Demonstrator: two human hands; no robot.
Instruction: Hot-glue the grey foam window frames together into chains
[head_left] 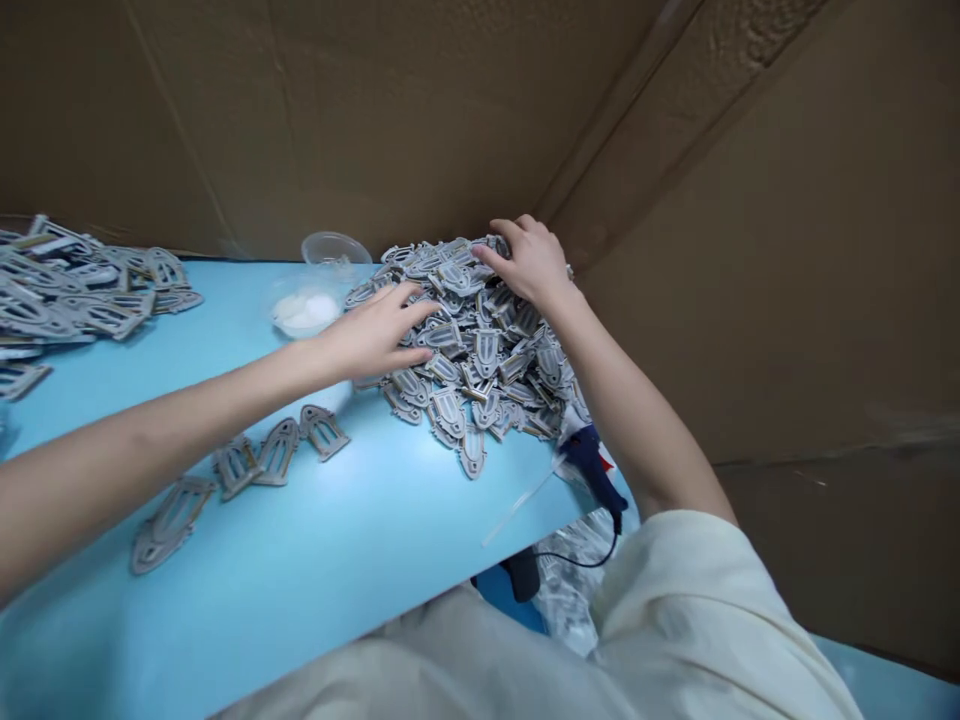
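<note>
A big heap of grey arch-shaped plastic parts (487,350) lies at the table's far right corner. On the heap's left side rests my left hand (382,330), its fingers spread over the parts and gripping none that I can see. My right hand (529,260) reaches over the back right of the heap, thumb and fingers apart, with nothing visible in it. Several of the same parts (277,452) lie apart on the table, below my left forearm.
Another pile of grey parts (67,285) sits at the far left. A clear tub with white contents (306,310) stands beside the heap, a clear lid (335,248) behind it. A blue glue gun (592,465) with a cord lies at the right edge. Cardboard walls (810,300) enclose the table.
</note>
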